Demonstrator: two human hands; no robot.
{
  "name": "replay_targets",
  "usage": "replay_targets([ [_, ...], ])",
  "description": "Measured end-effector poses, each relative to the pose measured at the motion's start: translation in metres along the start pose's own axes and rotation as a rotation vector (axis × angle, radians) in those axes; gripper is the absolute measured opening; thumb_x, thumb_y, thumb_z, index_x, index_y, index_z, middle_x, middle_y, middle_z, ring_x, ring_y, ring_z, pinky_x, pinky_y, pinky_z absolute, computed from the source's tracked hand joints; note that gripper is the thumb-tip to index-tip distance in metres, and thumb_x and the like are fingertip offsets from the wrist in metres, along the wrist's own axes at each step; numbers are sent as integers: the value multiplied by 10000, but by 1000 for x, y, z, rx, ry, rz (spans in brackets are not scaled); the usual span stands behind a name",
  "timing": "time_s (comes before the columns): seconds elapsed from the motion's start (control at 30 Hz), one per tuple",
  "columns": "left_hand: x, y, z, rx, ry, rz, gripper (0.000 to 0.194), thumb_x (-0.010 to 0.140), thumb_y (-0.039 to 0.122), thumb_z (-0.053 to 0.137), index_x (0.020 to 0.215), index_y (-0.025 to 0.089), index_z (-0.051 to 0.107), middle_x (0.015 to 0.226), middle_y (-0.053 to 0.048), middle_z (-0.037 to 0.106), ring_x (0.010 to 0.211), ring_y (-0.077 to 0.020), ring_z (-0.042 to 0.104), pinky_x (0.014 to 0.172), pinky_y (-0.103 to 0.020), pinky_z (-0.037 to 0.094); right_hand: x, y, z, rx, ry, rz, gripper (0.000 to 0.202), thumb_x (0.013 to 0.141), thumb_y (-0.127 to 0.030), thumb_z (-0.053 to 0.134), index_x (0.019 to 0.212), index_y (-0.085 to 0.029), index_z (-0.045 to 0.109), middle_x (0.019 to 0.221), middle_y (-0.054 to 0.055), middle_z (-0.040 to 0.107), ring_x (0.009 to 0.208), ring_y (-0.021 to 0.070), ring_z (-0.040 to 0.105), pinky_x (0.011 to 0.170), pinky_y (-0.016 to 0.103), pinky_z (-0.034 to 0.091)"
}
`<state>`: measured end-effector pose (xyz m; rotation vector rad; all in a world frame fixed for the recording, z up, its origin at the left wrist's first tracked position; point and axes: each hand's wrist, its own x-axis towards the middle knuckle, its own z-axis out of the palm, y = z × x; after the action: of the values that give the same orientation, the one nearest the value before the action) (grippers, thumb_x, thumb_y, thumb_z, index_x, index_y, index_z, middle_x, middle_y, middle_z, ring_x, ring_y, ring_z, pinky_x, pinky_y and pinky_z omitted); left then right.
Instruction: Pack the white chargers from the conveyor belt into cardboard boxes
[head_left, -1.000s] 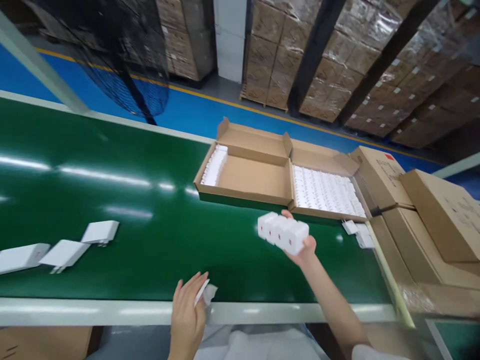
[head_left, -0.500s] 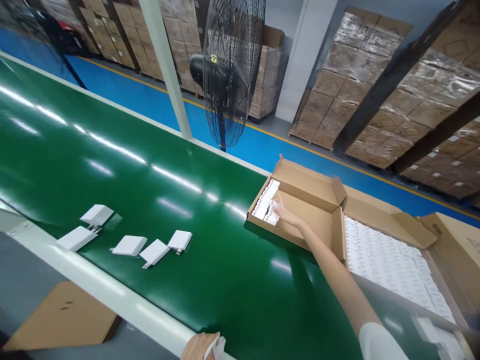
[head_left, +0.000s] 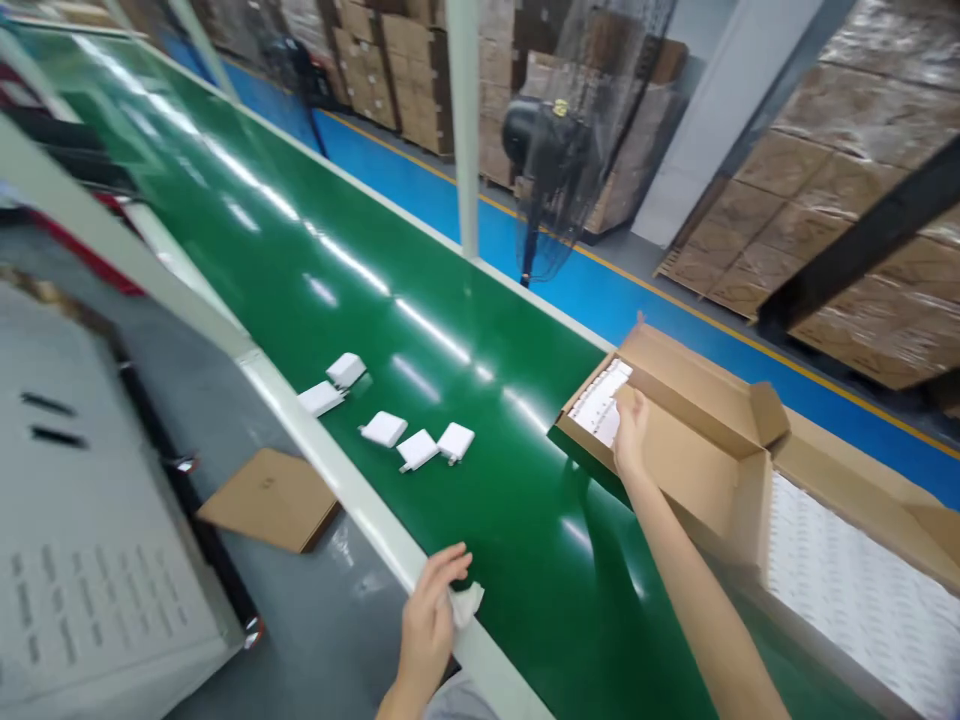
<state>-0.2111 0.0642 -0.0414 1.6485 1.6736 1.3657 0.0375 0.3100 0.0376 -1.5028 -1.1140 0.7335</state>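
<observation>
My right hand (head_left: 631, 430) reaches into an open cardboard carton (head_left: 701, 455) on the green belt. Its bent fingers press together against the right edge of the white pieces (head_left: 598, 400) packed at the carton's left end; the fingertips are partly hidden. Over the belt's near rail is my left hand (head_left: 431, 615), fingers curved, with a crumpled white cloth (head_left: 467, 604) between them and the palm. Several white blocks with small prongs lie loose on the belt, among them one block (head_left: 455, 442) nearest the carton.
A second carton (head_left: 847, 440), filled with rows of white pieces (head_left: 855, 590), adjoins the first on the right. Flat cardboard (head_left: 270, 498) lies below the near rail (head_left: 352, 495). A post (head_left: 463, 130) and a fan (head_left: 559, 150) stand beyond the belt.
The view has swung left, showing more of the belt and floor. My left hand has come further into view with the cloth. My right hand has moved against the white pieces, whose packed group looks wider.
</observation>
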Motion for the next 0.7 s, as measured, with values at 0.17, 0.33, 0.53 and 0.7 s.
replay_targets([
  [0.17, 71, -7, -41, 329, 180, -388, 364, 848, 240, 331, 1091, 160, 590, 1039, -98, 595, 888, -222, 624, 743, -344, 516, -71, -24, 79, -356, -745, -645, 593, 765, -145, 485, 1352, -204, 433, 1489, 108, 347, 1374, 254, 278, 1126, 495, 215],
  [0.33, 127, -9, -40, 750, -293, -432, 640, 866, 296, 432, 1434, 106, 207, 1393, -228, 356, 952, -283, 639, 716, -362, 503, -114, -19, 123, -760, -1160, -839, 693, 758, 21, 402, 1401, -236, 371, 1495, 68, 362, 1400, 271, 224, 1069, 555, 287],
  [0.53, 127, -6, -37, 715, -408, -274, 526, 897, 307, 450, 1395, 195, 323, 1259, -136, 493, 953, -256, 641, 787, -333, 478, -128, 4, 40, -868, -971, -781, 525, 746, -65, 584, 1251, -203, 542, 1144, 115, 614, 1119, 317, 492, 1014, 555, 334],
  [0.7, 91, 30, -20, 569, -661, -48, 701, 727, 389, 695, 1357, 255, 419, 1129, -59, 598, 886, -250, 655, 789, -314, 478, -166, 22, -30, -471, -902, -381, 525, 699, -174, 670, 1203, -264, 556, 1080, 63, 615, 986, 277, 535, 844, 446, 481],
])
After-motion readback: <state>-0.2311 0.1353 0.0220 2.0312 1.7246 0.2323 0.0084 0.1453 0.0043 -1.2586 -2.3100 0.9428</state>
